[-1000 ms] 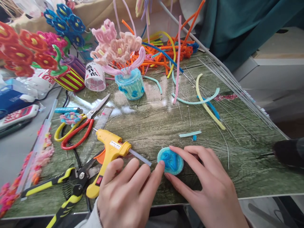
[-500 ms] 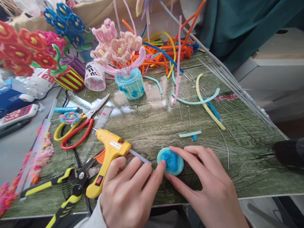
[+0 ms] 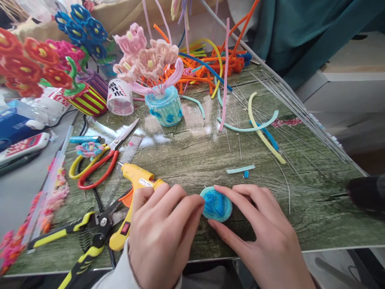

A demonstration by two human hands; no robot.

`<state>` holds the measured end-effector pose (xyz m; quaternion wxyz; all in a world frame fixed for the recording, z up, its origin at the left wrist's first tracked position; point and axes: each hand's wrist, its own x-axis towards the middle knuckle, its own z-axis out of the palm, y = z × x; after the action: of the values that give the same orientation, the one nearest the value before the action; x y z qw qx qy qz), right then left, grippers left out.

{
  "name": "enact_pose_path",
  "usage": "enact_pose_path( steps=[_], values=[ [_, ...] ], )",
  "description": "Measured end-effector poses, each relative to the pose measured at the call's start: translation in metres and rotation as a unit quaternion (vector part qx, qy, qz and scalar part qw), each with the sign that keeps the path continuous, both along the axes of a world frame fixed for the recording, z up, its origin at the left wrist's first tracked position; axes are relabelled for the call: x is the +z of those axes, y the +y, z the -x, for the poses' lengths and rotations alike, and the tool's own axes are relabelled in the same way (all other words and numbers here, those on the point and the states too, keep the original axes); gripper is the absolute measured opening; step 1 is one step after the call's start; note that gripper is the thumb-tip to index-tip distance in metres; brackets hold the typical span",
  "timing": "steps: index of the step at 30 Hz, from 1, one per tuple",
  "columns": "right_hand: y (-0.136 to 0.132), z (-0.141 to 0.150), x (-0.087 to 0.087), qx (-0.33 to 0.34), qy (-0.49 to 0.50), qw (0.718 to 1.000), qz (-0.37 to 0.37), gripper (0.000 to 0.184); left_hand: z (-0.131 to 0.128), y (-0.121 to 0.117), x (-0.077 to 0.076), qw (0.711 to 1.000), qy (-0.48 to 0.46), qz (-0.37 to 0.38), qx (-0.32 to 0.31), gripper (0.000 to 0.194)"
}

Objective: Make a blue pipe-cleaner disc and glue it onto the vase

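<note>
A small round disc of light-blue pipe cleaner (image 3: 230, 208), with a darker blue curled pipe cleaner (image 3: 214, 204) on its face, lies on the table. My right hand (image 3: 264, 228) grips its edge between thumb and forefinger. At the disc's left rim is my left hand (image 3: 168, 228), fingers curled and tips pinched together; whatever they may hold is hidden. Partly behind that hand lies a yellow glue gun (image 3: 136, 176). Just beyond the disc are a light-blue pipe cleaner piece (image 3: 240, 169) and a tiny blue bit (image 3: 246, 174).
Pliers (image 3: 104, 222) and scissors (image 3: 116, 148) lie at left. A light-blue pot (image 3: 165, 110) of pink pipe-cleaner flowers stands farther back, near a clear cup (image 3: 120, 98). Loose wires (image 3: 300, 108) and a yellow pipe cleaner (image 3: 264, 136) spread to the right.
My left forefinger has come off the blue curl, and the left fingertips are now pinched together at the disc's left rim. My right hand keeps its grip, nearly still.
</note>
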<state>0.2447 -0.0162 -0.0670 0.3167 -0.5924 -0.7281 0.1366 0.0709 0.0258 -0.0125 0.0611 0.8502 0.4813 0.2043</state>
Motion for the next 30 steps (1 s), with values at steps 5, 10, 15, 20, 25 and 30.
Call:
enact_pose_path(
  steps=[5,10,15,20,25,30],
  values=[
    [0.0,0.003,0.002,-0.014,0.023,1.0,0.005,0.034,-0.005,0.004,-0.009,1.0,0.012,0.026,-0.003,0.019],
    [0.0,0.003,0.002,-0.005,0.031,1.0,0.001,0.034,-0.007,0.003,-0.014,0.999,0.032,0.003,0.002,0.025],
    [0.001,0.004,0.003,-0.009,0.038,0.999,-0.002,0.033,-0.01,0.005,-0.012,0.998,0.057,-0.02,-0.002,0.031],
    [0.001,0.004,0.002,-0.008,0.037,0.999,-0.003,0.033,-0.009,0.008,-0.002,0.994,0.096,-0.024,-0.049,0.025],
    [0.0,0.003,0.002,-0.01,0.04,0.999,-0.004,0.034,-0.009,0.007,-0.006,0.991,0.1,-0.053,-0.071,0.024],
    [0.0,0.002,0.002,-0.011,0.035,0.999,0.0,0.034,-0.006,0.004,-0.007,0.994,0.067,-0.058,-0.061,0.031]
  ],
)
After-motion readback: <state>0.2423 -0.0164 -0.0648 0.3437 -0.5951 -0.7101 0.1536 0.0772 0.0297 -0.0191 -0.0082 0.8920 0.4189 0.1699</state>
